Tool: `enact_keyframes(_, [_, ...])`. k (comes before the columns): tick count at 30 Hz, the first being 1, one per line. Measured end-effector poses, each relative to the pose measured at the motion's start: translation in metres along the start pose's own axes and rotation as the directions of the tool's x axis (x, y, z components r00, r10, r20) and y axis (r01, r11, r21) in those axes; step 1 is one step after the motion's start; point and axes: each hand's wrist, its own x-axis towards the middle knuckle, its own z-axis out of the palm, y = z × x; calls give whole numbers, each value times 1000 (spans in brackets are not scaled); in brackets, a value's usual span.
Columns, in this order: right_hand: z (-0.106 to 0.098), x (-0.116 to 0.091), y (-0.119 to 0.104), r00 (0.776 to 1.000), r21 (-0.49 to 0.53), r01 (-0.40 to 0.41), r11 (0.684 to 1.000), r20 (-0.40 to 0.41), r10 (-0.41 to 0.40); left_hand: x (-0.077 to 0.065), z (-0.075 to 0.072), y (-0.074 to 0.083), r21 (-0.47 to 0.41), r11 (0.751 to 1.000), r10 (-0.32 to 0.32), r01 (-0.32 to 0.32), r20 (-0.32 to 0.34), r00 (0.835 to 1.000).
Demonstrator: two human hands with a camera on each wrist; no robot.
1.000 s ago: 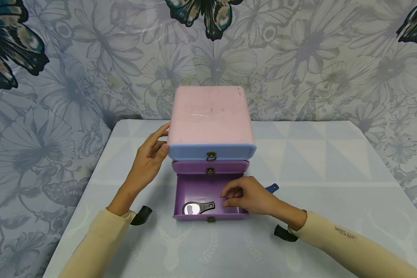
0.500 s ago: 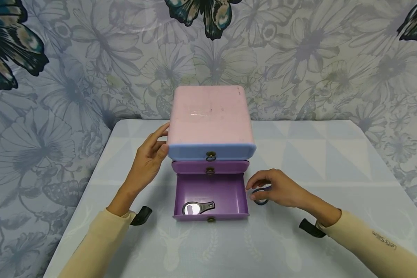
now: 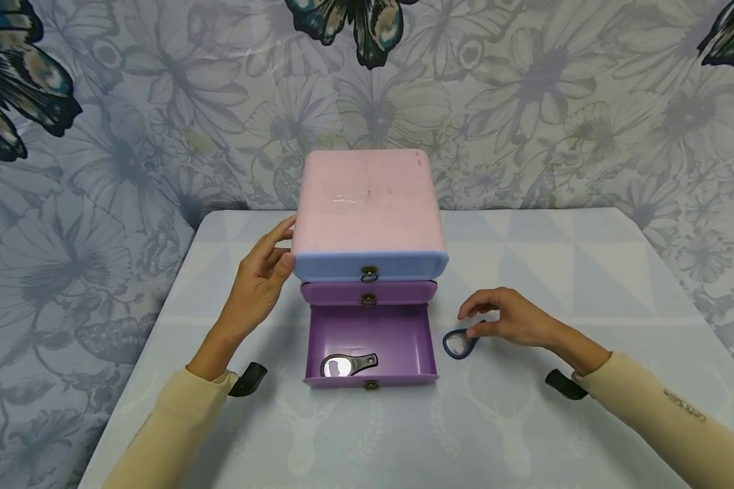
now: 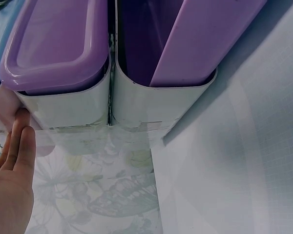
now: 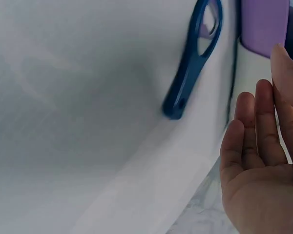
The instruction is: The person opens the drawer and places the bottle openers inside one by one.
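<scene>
My left hand (image 3: pixel 258 278) rests its extended fingers against the left side of a pink mini drawer cabinet (image 3: pixel 370 200). In the left wrist view its fingertips touch that side. The purple bottom drawer (image 3: pixel 372 322) is pulled out. Inside it lies a small black-and-silver handled tool (image 3: pixel 350 365) with a round, shiny head. Right of the drawer, a blue-rimmed magnifying glass (image 3: pixel 459 344) lies on the table. My right hand (image 3: pixel 514 318) hovers over its handle, fingers loosely bent. The right wrist view shows the blue handle (image 5: pixel 178 95) apart from the fingers, which hold nothing.
Above the pulled-out drawer are a purple middle drawer front (image 3: pixel 369 293) and a blue top one (image 3: pixel 370 266), each with a small ring pull. The cabinet stands on a pale patterned table (image 3: pixel 556 428). Behind is a floral wall covering (image 3: pixel 526 102).
My right hand has moved from over the open drawer to the right, uncovering the magnifying glass's ring. The left hand stays against the cabinet.
</scene>
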Motion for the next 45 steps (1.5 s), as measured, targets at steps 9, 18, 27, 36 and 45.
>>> enact_keyframes(9, [-6,1,24,997,-37,-6,999,70,9,0,-1,-2,-19,1000,7,-7,2,1000])
enact_keyframes(18, [-4,3,40,994,-33,36,999,100,-33,-1,-1,0,-14,1000,1,-1,0,1000])
enact_keyframes(27, [-2,1,42,991,-73,84,994,108,-76,-1,-2,0,-17,1000,-5,5,6,1000])
enact_keyframes(36, [-5,1,43,993,-90,70,994,105,-60,0,0,1,-4,1000,-7,7,-3,1000])
enact_keyframes(45, [-9,1,36,996,-86,52,995,81,-45,0,2,4,9,1000,-12,12,-7,1000])
